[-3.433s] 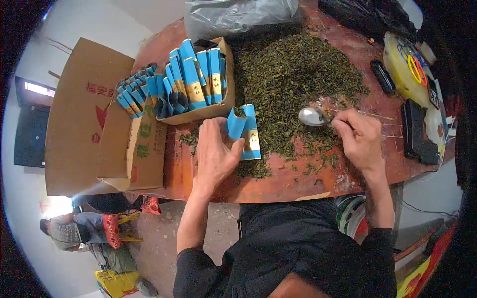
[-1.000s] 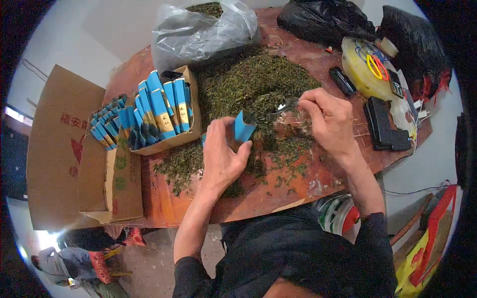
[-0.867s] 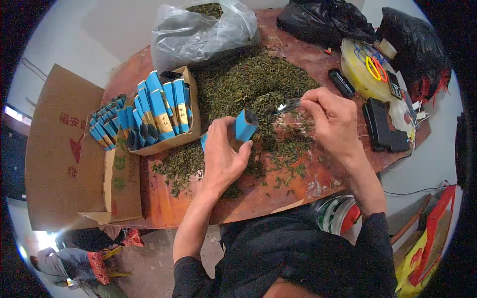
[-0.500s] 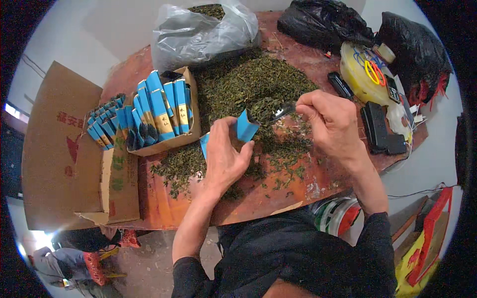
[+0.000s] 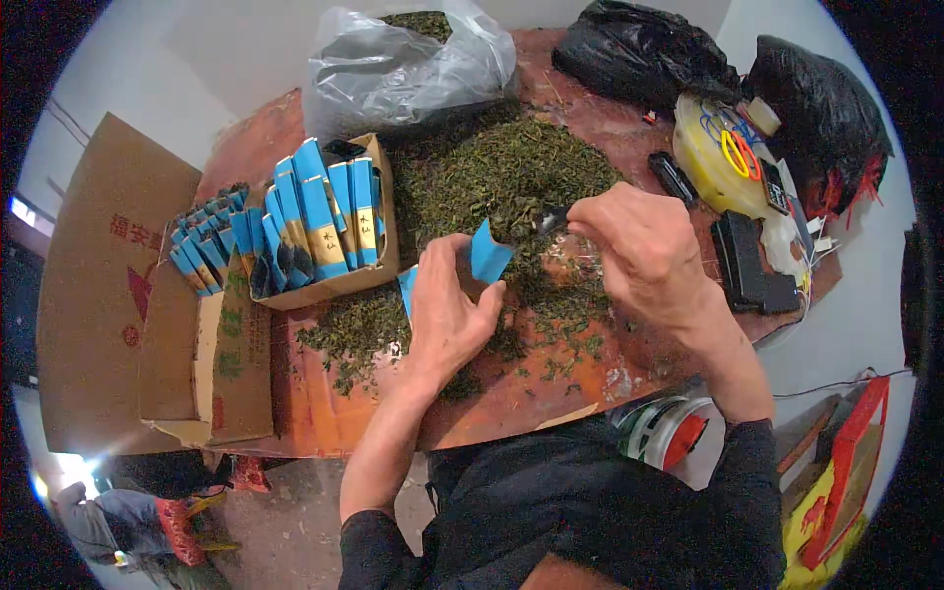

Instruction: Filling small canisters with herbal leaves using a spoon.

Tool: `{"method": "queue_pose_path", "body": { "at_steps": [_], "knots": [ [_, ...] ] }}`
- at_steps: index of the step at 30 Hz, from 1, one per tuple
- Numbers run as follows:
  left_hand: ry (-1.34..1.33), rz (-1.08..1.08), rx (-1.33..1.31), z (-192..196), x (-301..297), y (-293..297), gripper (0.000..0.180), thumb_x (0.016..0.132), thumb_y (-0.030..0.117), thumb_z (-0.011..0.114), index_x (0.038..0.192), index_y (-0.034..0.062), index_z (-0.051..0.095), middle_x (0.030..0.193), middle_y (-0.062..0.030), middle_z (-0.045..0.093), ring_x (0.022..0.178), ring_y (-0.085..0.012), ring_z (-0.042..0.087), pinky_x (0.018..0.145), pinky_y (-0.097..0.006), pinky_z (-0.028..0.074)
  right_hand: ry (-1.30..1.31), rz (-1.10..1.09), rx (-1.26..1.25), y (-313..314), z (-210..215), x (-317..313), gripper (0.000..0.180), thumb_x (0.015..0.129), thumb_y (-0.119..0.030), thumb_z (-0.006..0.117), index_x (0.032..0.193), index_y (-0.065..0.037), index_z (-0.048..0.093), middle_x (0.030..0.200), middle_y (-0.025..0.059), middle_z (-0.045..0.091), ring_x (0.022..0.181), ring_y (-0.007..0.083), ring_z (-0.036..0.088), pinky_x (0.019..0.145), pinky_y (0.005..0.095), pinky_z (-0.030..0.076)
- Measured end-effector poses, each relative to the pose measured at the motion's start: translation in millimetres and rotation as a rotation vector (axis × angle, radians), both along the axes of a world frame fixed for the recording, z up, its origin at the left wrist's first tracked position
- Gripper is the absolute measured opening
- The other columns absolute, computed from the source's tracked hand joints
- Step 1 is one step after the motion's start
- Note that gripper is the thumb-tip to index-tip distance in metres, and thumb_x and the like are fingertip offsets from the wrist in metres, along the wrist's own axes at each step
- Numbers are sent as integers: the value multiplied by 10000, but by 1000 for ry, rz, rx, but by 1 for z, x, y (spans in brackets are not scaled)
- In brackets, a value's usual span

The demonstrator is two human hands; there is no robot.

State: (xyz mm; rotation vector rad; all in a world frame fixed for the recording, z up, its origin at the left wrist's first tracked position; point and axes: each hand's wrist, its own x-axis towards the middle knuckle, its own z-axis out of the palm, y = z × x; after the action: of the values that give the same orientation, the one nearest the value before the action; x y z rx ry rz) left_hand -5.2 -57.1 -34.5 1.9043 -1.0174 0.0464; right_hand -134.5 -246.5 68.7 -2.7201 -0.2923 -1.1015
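Note:
My left hand [image 5: 447,313] is closed around a blue tea packet [image 5: 490,254], whose upper end gapes and tilts toward the right. Pinched in my right hand [image 5: 651,254] is a small dark spoon [image 5: 553,220], its bowl just right of the packet's mouth and apart from it. How much leaf the spoon carries is hard to tell. Beneath and beyond both hands spreads a heap of dried green tea leaves [image 5: 506,167], with thinner scatter nearer me. Left of my left hand, several blue and gold packets [image 5: 322,221] stand in a small cardboard box [image 5: 329,282].
More packets fill a large open carton [image 5: 93,295] at the left table edge. A clear plastic bag [image 5: 408,74] of leaves stands at the back. Black bags [image 5: 644,54], a yellowish round container [image 5: 713,162] and a black device [image 5: 742,261] lie rightward. Below sits a bucket [image 5: 674,433].
My right hand has shifted slightly left and turned, bringing the spoon nearer the packet's mouth. My left hand and the packet stay nearly in place.

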Motion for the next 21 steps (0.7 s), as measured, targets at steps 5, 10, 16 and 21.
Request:
{"method": "queue_pose_path", "body": {
  "at_steps": [5,10,16,21],
  "knots": [
    [22,2,1,-3,2,-1,543,746,101,793,1201,-28,526,1093,-217,590,1038,-408,589,904,-471,486,47,-14,-77,1,3,2,219,702,-2,694,903,-55,624,743,90,592,711,287,646,591,416,530],
    [31,4,9,3,0,0,539,749,98,792,1202,-23,526,1085,-209,590,1024,-396,597,893,-466,491,32,-8,-128,3,5,2,220,693,-27,700,897,-52,623,734,86,581,699,287,638,585,414,525],
    [66,6,-5,2,1,0,532,753,95,786,1201,-24,525,1081,-211,589,1016,-394,601,885,-462,493,3,23,-168,8,5,5,155,732,-65,670,876,-43,618,728,74,568,670,261,613,564,388,506],
    [7,14,-12,1,3,1,535,755,97,784,1202,-34,522,1086,-218,589,1023,-408,598,888,-470,492,22,51,-199,9,7,6,253,671,46,665,919,5,638,738,96,604,621,280,604,543,388,483]
  ]
}}
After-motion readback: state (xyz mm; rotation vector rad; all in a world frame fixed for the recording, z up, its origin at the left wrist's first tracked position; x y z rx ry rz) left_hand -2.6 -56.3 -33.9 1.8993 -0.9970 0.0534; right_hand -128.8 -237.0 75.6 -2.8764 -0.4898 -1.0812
